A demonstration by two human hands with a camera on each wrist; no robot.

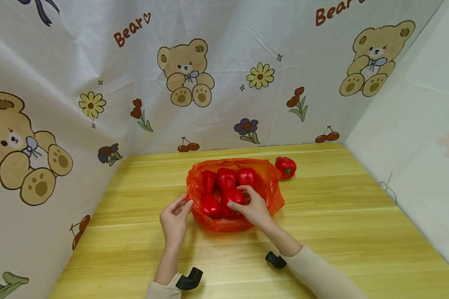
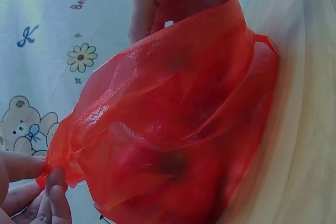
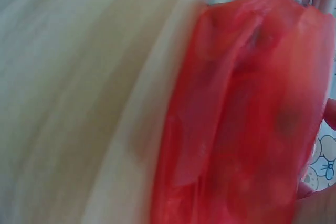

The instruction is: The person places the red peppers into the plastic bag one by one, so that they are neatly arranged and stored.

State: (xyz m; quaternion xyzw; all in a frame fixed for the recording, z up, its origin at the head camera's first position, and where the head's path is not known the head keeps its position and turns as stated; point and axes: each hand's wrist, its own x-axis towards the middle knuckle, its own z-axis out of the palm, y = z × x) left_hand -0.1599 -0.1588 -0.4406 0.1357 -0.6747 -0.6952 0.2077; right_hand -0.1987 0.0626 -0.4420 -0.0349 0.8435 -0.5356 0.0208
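A red plastic bag [image 1: 275,198] lies spread open on the table with several red bell peppers in it. My left hand [image 1: 175,218] pinches the bag's left rim between thumb and fingers; the left wrist view shows the thin film [image 2: 62,174] gathered at the fingertips. Reaching in over the near right side, my right hand [image 1: 255,207] grips a red bell pepper [image 1: 230,199] at the front of the group, thumb on its near side and fingers on its far side. In the right wrist view the bag wall [image 3: 247,124] hides most of that hand.
One more red bell pepper [image 1: 285,167] sits outside the bag at its back right corner. The wooden table [image 1: 333,216] meets a white bear-print cloth [image 1: 224,116] at the back and left. A pale panel [image 1: 415,124] borders the right.
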